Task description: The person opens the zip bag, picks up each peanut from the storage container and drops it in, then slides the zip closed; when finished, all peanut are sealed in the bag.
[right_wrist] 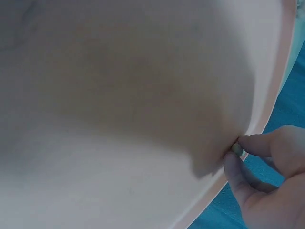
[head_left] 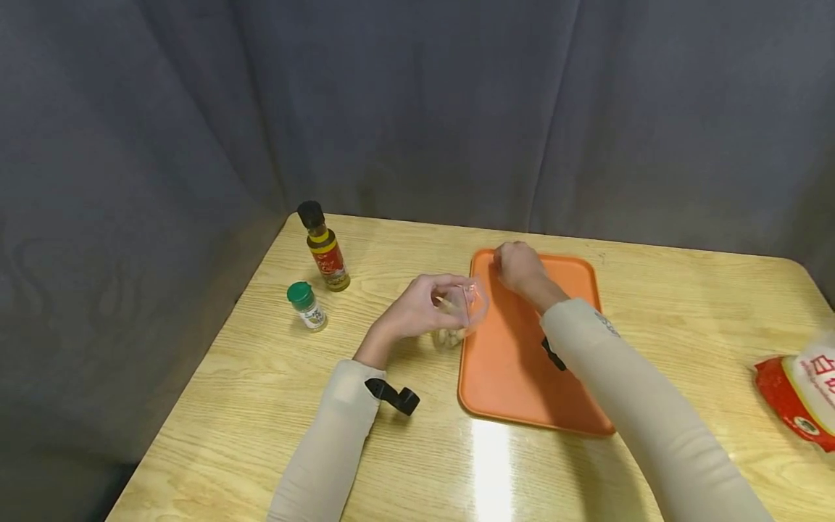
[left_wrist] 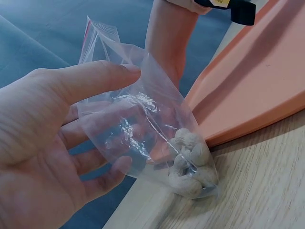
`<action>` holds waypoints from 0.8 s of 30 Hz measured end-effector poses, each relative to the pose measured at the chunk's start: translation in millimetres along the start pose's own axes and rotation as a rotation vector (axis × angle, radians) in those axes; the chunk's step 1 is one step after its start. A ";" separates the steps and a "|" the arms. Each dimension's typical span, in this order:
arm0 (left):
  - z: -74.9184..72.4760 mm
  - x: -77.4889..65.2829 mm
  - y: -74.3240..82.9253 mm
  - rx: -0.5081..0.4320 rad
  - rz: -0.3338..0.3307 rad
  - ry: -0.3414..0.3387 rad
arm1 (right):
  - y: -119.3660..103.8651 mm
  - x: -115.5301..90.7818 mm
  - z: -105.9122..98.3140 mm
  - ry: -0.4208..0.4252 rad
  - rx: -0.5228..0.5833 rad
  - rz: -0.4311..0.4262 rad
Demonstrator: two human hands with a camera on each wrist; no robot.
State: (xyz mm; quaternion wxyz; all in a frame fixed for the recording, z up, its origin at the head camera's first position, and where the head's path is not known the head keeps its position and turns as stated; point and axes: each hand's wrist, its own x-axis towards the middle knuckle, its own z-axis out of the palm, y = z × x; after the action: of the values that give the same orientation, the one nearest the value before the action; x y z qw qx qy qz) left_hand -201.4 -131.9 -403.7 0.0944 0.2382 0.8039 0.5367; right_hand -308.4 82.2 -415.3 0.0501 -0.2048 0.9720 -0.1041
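My left hand [head_left: 420, 308] holds a clear zip bag [left_wrist: 143, 109] by its upper part, thumb on the near side and fingers behind. Several pale cashews [left_wrist: 186, 164] lie in the bag's lower corner, beside the left edge of an orange tray [head_left: 499, 370]. Over the tray's far left corner, my right hand [head_left: 520, 267] pinches a small pale cashew [right_wrist: 237, 149] between thumb and fingertip, close to the tray's surface and raised rim. In the head view that cashew is hidden by the hand.
An oil bottle [head_left: 328, 257] with a black cap stands at the back left of the wooden table [head_left: 248, 406]. Nearer is a small green-capped shaker [head_left: 306, 306]. A red and white packet [head_left: 799, 395] lies at the right edge. Dark curtains [head_left: 417, 109] hang behind.
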 end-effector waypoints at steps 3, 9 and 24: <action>0.5 0.4 -1.1 -0.008 0.001 -0.008 | 0.8 -4.2 0.6 0.004 0.041 0.000; 1.3 -0.5 -3.4 -0.011 -0.010 -0.001 | -2.4 -13.5 -4.8 0.037 0.135 -0.016; -0.9 -0.3 -5.9 -0.005 -0.003 0.002 | -27.9 -53.5 -55.4 0.265 0.357 -0.304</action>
State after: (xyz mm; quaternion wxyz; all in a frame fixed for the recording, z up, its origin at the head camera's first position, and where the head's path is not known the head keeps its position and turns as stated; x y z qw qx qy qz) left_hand -203.1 -134.7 -408.7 0.0948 0.2362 0.8031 0.5387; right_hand -256.5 89.2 -352.3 -0.0587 -0.3209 0.8943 -0.3062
